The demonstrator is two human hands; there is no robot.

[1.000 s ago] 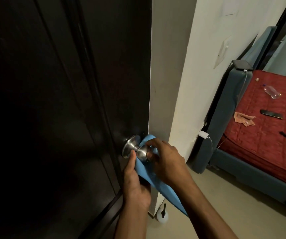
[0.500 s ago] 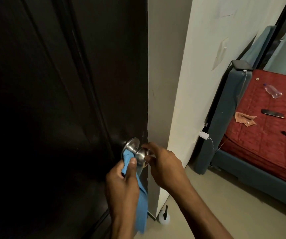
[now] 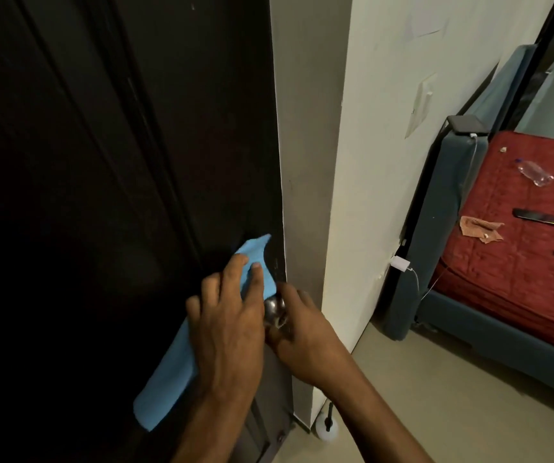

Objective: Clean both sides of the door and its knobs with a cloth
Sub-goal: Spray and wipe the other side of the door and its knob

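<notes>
Two hands at work on the door (image 3: 118, 195): left hand (image 3: 225, 332) spread flat, fingers straight, pressing the cloth (image 3: 172, 365) against the dark panel; right hand (image 3: 305, 335) curled round the knob (image 3: 274, 310), just right of the left. Cloth pinned under the palm, one corner poking up past the fingertips, the long tail hanging down and left of the wrist. Knob showing bare metal between the two hands, close to the door's edge. Probably wiping the panel around the knob's base while steadying the door. Best done with even palm pressure, short overlapping strokes circling the rose, and the hanging tail gathered under the hand. Worth holding the knob firm against swing. Other side and its knob not visible.
</notes>
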